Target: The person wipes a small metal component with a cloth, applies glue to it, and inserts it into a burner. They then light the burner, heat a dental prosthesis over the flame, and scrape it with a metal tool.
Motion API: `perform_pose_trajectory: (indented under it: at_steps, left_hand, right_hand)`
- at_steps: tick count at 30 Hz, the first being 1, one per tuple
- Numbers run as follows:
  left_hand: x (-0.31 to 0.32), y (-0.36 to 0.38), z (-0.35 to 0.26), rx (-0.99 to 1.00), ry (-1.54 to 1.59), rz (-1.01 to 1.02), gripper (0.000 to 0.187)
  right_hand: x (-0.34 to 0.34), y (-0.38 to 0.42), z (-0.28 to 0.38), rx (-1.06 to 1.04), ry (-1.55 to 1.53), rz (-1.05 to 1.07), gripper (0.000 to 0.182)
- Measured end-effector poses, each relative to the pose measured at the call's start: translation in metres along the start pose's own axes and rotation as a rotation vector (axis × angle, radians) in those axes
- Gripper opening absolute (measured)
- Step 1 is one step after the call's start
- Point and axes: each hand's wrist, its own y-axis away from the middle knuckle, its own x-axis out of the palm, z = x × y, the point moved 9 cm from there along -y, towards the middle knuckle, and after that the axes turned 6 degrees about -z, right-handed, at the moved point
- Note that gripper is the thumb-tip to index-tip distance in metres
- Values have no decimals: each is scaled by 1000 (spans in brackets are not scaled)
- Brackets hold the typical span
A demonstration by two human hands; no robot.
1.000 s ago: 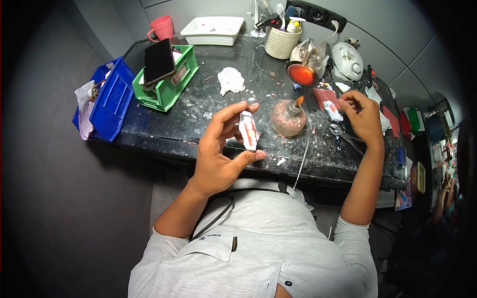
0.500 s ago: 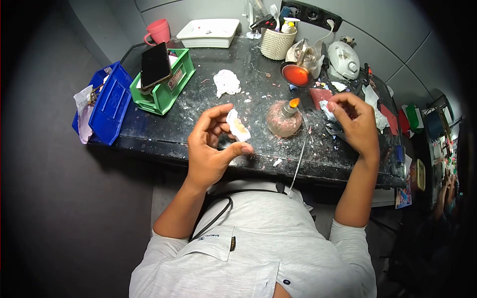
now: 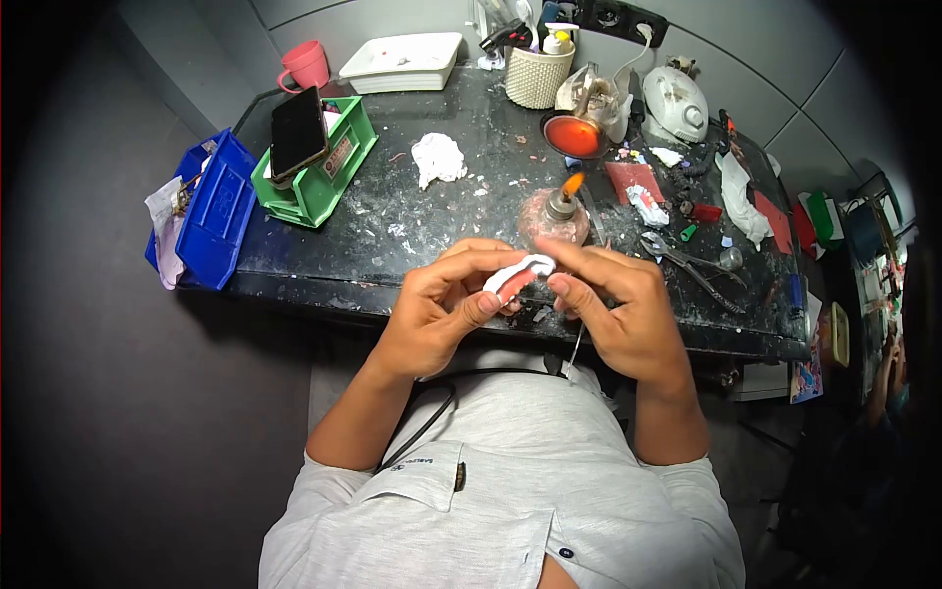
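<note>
My left hand (image 3: 437, 309) is closed round a small curved white piece with a pink face (image 3: 515, 280), which looks like a dental mould. At its far end, my right hand (image 3: 618, 304) has thumb and fingers pressed on the piece; part of that grip is hidden and slightly blurred. Both hands are above the front edge of the bench. Just behind them stands a glass spirit burner (image 3: 554, 214) with a lit orange flame. A crumpled white wad (image 3: 439, 159) lies on the bench to the left of the burner.
On the black bench (image 3: 392, 211) are a green bin (image 3: 324, 177) with a phone (image 3: 299, 133), a blue bin (image 3: 211, 216), a white tray (image 3: 402, 64) and a red mug (image 3: 306, 65). Pliers (image 3: 687, 265), red wax sheets (image 3: 633, 182) and scraps lie to the right.
My right hand has left the crumpled white scrap by the red sheet and come left to the held piece. The piece has turned and now shows a pink face.
</note>
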Motion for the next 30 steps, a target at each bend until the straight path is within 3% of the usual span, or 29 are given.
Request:
perform_pose_trajectory:
  at_steps: [4, 9, 12, 14, 16, 19, 25, 30]
  left_hand:
    - [-2, 0, 0, 9, -64, -28, 48]
    - [-3, 2, 15, -227, 91, -11, 48]
    - [-1, 1, 11, -232, 101, 10, 39]
    - [0, 2, 15, -243, 123, -16, 39]
    - [-2, 2, 21, -263, 129, -39, 39]
    - [-13, 0, 25, -211, 109, -80, 36]
    - [-45, -21, 24, -96, 118, -262, 27]
    - [-66, -32, 10, -39, -62, -336, 24]
  right_hand:
    - [10, 5, -27, 130, -167, 2, 23]
    - [2, 3, -28, 143, -244, -98, 21]
    - [-2, -4, -21, 33, -85, -101, 21]
    - [0, -5, -10, -160, 12, -88, 24]
    - [-1, -4, -3, -160, -21, -139, 26]
    - [-9, -3, -4, -165, -82, -191, 31]
    - [-39, 8, -20, -240, -17, -199, 18]
    - [-89, 22, -49, -176, 127, -444, 9]
